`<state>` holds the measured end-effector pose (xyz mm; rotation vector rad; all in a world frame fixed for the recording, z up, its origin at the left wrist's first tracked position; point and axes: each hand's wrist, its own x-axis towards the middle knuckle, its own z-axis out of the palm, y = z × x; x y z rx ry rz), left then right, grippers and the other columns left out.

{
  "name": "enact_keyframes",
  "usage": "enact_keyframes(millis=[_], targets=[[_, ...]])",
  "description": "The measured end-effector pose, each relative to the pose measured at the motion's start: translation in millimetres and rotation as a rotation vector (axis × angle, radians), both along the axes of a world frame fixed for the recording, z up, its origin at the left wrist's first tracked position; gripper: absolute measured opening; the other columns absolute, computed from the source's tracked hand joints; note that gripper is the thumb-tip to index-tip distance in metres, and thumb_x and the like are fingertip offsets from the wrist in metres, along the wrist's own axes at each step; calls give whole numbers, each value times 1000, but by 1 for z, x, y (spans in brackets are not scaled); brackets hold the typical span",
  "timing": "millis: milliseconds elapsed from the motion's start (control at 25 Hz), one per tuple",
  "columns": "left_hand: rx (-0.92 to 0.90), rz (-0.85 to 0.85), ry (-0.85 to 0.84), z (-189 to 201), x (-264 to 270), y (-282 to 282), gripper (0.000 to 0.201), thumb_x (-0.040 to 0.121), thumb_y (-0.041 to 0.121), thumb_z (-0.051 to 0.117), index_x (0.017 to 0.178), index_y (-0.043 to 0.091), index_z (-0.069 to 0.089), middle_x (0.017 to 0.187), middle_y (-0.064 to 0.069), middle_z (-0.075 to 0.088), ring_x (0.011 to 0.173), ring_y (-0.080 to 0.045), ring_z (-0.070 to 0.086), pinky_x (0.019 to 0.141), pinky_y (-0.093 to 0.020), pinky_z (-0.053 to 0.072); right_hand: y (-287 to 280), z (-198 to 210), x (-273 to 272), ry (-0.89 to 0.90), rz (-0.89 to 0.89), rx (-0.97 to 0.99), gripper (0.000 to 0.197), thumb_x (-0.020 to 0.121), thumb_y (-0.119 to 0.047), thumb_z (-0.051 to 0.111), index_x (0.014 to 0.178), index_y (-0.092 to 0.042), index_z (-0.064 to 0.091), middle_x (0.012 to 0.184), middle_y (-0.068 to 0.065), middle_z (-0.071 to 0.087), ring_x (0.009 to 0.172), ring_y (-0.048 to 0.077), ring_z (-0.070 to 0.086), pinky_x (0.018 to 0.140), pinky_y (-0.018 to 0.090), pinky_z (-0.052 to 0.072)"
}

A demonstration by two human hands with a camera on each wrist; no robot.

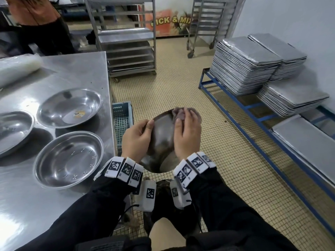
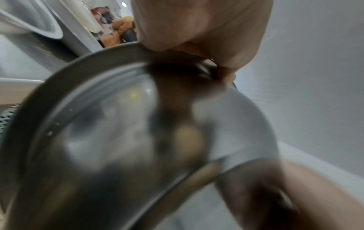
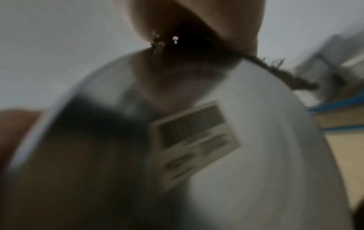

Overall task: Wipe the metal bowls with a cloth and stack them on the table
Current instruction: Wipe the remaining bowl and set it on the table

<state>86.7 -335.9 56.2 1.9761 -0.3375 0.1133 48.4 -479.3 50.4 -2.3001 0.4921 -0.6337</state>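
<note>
Your left hand (image 1: 136,137) pinches the held bowl (image 1: 161,142) at its rim; your right hand (image 1: 187,134), fingers curled, presses the cloth (image 1: 178,113) against it.

floor (image 1: 163,91): beige tiles; wall (image 1: 290,17): white; rack (image 1: 126,33): steel; tray stacks (image 1: 243,64): right

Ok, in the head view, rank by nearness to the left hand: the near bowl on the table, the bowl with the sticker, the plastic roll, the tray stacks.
From the left hand:
1. Near bowl, on the table just to its left.
2. Bowl with the sticker, farther back on the table.
3. Plastic roll, at the table's far left.
4. Tray stacks, across the floor on the right; only roughly farther than the roll.
</note>
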Motion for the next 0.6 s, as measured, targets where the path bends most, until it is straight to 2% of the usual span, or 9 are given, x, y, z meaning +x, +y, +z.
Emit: enact_keyframes(millis=[80, 160, 240, 320, 400, 520, 600], targets=[[-60, 17, -3, -6, 5, 9, 38, 97, 40, 51, 75, 11, 61, 65, -14, 58, 59, -26, 50, 59, -44, 44, -22, 0, 1, 61, -26, 335, 46, 102, -39, 27, 142, -19, 37, 145, 5, 36, 130, 21, 37, 109, 36, 30], [-143, 15, 43, -12, 10, 20, 36, 97, 40, 52, 81, 11, 66, 71, -13, 63, 65, -22, 55, 63, -40, 46, -43, -10, -8, 120, -39, 678, 39, 102, -42, 29, 132, -25, 45, 131, 4, 49, 116, 22, 49, 98, 38, 39], [-216, -7, 98, -14, 13, 29, 27, 99, 30, 52, 81, 19, 68, 69, 3, 65, 67, -8, 56, 64, -22, 45, -55, -22, -19, 120, -32, 912, 27, 99, -46, 35, 116, -31, 51, 114, 0, 58, 104, 22, 56, 87, 38, 46], [-221, -29, 123, -18, 16, 34, 26, 100, 24, 51, 78, 25, 65, 66, 16, 62, 65, 0, 54, 63, -13, 41, -57, -26, -26, 122, -24, 885, 25, 98, -47, 39, 108, -30, 53, 104, -3, 62, 98, 20, 59, 78, 35, 48], [-207, -45, 151, -23, 17, 38, 24, 100, 20, 51, 80, 28, 63, 69, 18, 63, 71, -1, 55, 67, -14, 43, -57, -24, -30, 113, -25, 762, 27, 99, -45, 38, 108, -25, 54, 98, -6, 61, 91, 15, 59, 66, 26, 43], [-194, -69, 191, -22, 15, 43, 19, 98, 18, 54, 103, 33, 65, 97, 10, 69, 97, -12, 63, 87, -26, 51, -59, -17, -24, 76, 63, 610, 25, 101, -37, 37, 108, -21, 55, 97, -6, 61, 90, 10, 58, 63, 19, 40], [-134, -101, 180, -11, 4, 41, 22, 96, 21, 56, 115, 29, 64, 101, 9, 67, 98, -10, 64, 86, -26, 53, -58, -11, -15, 104, 179, 412, 24, 101, -29, 38, 110, -15, 55, 97, -4, 59, 84, 7, 55, 62, 11, 39]])
